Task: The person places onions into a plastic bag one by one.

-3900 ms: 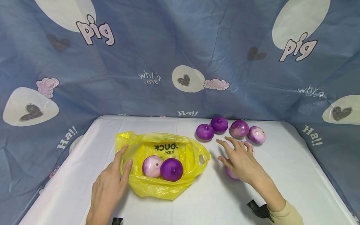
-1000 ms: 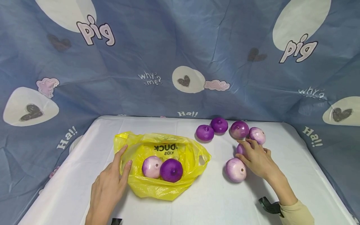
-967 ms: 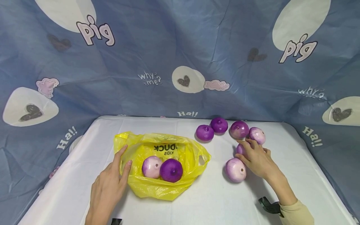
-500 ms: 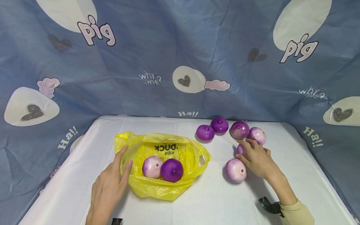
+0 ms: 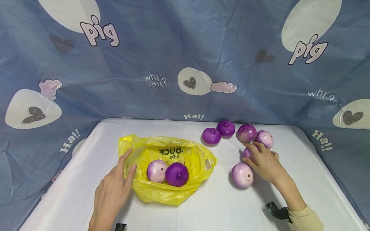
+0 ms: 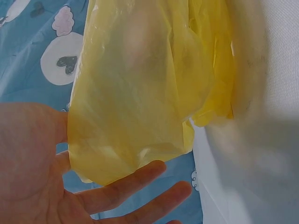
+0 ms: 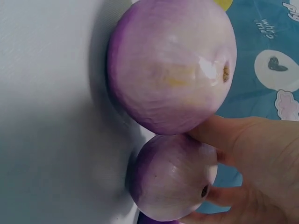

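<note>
Head view — right fingers (image 5: 252, 148) curl round an onion (image 5: 248, 155); left fingers (image 5: 124, 158), spread, touch a yellow bag (image 5: 170, 193).

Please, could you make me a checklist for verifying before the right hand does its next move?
1. Yellow bag open at the mouth: ok.
2. Left hand at the bag: ok, at its left edge.
3. Right hand on the onion: ok, thumb and fingers around it.
4. Grip firm enough for lifting: cannot tell.
5. Free space around that onion: not ok, the nearer onion sits close to the thumb.
6. Room in the bag: looks ok, space remains beside the dark onion.
</note>
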The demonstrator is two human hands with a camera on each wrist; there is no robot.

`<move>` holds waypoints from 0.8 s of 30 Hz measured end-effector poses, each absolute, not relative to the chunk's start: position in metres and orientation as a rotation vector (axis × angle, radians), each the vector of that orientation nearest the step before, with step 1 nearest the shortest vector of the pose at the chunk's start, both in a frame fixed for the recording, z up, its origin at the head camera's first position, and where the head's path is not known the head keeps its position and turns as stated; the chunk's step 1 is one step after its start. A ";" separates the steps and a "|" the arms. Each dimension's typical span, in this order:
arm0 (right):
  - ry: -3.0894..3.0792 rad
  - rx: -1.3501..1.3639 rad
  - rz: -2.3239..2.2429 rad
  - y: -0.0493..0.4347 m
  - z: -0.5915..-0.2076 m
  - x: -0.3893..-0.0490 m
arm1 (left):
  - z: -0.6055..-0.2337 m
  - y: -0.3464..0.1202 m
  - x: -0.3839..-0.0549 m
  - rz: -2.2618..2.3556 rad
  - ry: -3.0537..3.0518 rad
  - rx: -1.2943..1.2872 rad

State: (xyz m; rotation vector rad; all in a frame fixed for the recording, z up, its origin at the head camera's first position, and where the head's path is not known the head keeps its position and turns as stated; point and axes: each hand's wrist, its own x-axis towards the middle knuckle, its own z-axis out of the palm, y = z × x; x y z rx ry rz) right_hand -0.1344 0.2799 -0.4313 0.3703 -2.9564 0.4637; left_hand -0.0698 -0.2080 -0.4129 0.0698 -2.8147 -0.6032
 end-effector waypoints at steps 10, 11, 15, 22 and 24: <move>-2.918 0.393 0.456 0.273 -0.423 -0.129 | -0.414 -0.208 -0.070 -0.605 -2.819 0.072; -2.912 0.395 0.456 0.272 -0.422 -0.129 | -0.414 -0.208 -0.070 -0.605 -2.820 0.073; -2.897 0.417 0.460 0.266 -0.418 -0.126 | -0.414 -0.208 -0.070 -0.611 -2.821 0.075; -2.881 0.445 0.456 0.259 -0.415 -0.121 | -0.414 -0.209 -0.070 -0.613 -2.816 0.069; -2.877 0.445 0.451 0.258 -0.415 -0.120 | -0.414 -0.209 -0.070 -0.611 -2.817 0.070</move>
